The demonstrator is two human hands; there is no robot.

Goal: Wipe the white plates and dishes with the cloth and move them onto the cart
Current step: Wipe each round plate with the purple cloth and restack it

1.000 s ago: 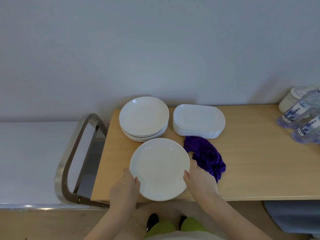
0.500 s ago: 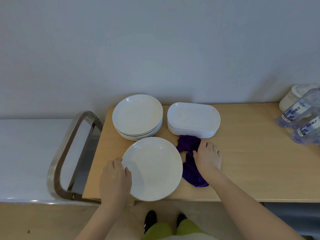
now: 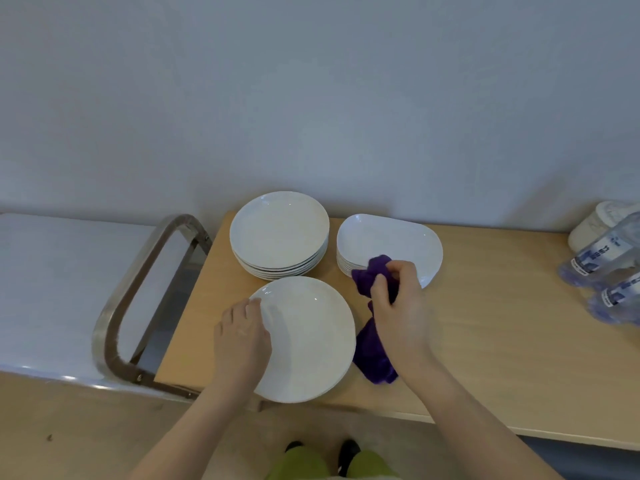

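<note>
A single round white plate [image 3: 308,337] lies at the front of the wooden table [image 3: 502,341]. My left hand [image 3: 242,337] rests on its left rim, fingers over the edge. My right hand [image 3: 398,306] grips the purple cloth [image 3: 374,355] just right of the plate, lifting it so its tail hangs to the table. Behind stand a stack of round white plates [image 3: 278,233] and a stack of oval white dishes [image 3: 391,244]. The cart [image 3: 52,289], with a white top and a metal handle [image 3: 138,289], stands to the left of the table.
Plastic water bottles [image 3: 602,271] and a white container [image 3: 595,220] sit at the table's far right. A grey wall runs behind the table. My shoes and green trousers [image 3: 311,462] show below the table's front edge.
My right hand left the plate's right rim, reached the purple cloth, closed on it and lifted it. My left hand slid up the plate's left rim.
</note>
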